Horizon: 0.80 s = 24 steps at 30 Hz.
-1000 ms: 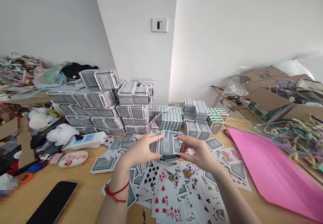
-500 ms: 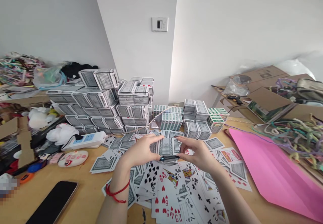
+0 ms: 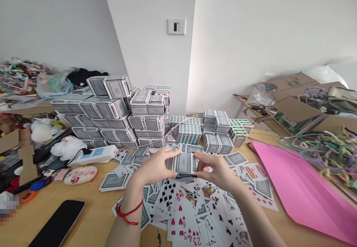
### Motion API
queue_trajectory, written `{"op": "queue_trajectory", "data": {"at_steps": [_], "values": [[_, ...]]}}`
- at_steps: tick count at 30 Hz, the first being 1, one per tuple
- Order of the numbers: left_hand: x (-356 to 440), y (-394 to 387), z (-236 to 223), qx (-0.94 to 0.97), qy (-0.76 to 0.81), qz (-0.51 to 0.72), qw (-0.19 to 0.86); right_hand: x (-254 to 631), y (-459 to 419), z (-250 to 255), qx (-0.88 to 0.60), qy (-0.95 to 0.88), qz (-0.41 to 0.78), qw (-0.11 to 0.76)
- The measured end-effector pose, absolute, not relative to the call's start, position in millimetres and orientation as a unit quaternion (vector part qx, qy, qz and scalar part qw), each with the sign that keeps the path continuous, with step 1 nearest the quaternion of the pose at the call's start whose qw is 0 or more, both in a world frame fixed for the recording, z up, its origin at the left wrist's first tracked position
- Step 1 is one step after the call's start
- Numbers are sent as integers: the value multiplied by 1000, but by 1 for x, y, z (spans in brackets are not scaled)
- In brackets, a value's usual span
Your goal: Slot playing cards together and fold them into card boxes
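Note:
Between my two hands is a block of folded playing cards, its grey patterned card backs facing up. My left hand grips its left side, thumb at the near edge and fingers at the far edge. On the right side my right hand pinches it the same way, fingertips at the far and near edges. Loose playing cards lie spread beneath and in front of the hands, several face up. More card backs lie left of my left hand. The underside of the block is hidden.
Stacked card blocks rise at the back left, and smaller stacks stand behind my hands near green-white card packs. A phone lies front left, a white power strip behind it. Pink paper covers the right side.
My right fingers have shifted slightly left on the block, and the block's near edge, dark before, now shows a lighter patterned face. My left hand stays almost in place.

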<state>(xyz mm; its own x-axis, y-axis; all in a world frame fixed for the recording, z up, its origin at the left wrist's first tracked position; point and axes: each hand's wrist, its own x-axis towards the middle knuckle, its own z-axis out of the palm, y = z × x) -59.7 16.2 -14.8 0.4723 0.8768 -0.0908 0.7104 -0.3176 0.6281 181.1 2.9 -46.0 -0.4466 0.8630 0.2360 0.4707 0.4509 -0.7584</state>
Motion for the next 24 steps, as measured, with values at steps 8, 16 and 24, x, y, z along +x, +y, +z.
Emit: {"op": "queue_trajectory", "data": {"at_steps": [8,16,24], "values": [[-60,16,-13,794,508,126,308,182,2,-48,-443,-769,324,328],[-66,19,-15,788,516,126,312,188,6,-50,-409,-800,268,348],[-64,19,-14,792,509,132,311,184,6,-48,-397,-802,287,343]]}}
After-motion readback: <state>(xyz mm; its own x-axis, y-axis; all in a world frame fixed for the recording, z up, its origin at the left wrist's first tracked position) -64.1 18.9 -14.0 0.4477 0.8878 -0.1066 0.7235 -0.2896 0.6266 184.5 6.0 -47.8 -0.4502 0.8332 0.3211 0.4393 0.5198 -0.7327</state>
